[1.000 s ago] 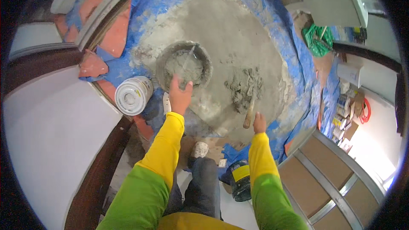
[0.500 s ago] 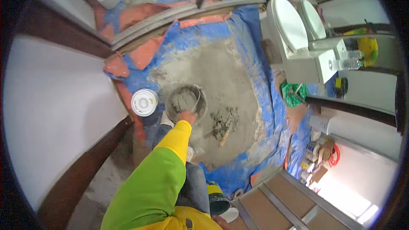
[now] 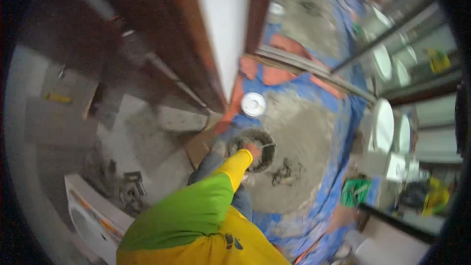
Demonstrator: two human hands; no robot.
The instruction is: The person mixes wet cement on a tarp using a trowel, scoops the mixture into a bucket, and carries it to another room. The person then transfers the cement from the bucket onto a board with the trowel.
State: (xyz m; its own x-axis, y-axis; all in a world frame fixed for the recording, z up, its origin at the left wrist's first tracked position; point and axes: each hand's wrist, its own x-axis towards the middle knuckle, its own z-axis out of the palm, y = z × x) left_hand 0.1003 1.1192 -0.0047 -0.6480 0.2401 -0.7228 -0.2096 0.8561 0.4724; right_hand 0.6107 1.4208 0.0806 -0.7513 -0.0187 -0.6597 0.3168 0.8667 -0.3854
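My left hand (image 3: 253, 150) is closed around the wire handle of a dark bucket (image 3: 267, 159), with grey wet mortar (image 3: 239, 143) inside. My left arm, in a yellow and green sleeve, reaches down to it across my legs. To the right of the bucket a rough heap of darker mortar (image 3: 289, 171) lies on a cement-smeared patch. A tool with a light handle rests by the heap, too blurred to name. Close behind the bucket stands a white lidded pail (image 3: 253, 104). My right hand is out of view.
Under the mortar patch lies a blue tarp (image 3: 338, 159) with orange parts. A white toilet (image 3: 382, 132) and a green bag (image 3: 355, 192) are on the right. A framed mirror or glass panel (image 3: 314, 24) stands behind. A white basin-like piece (image 3: 93, 216) is at lower left.
The view has swung left, bringing the dusty floor at left into sight. My left hand still grips the bucket handle. A hand at the lower edge has left the picture.
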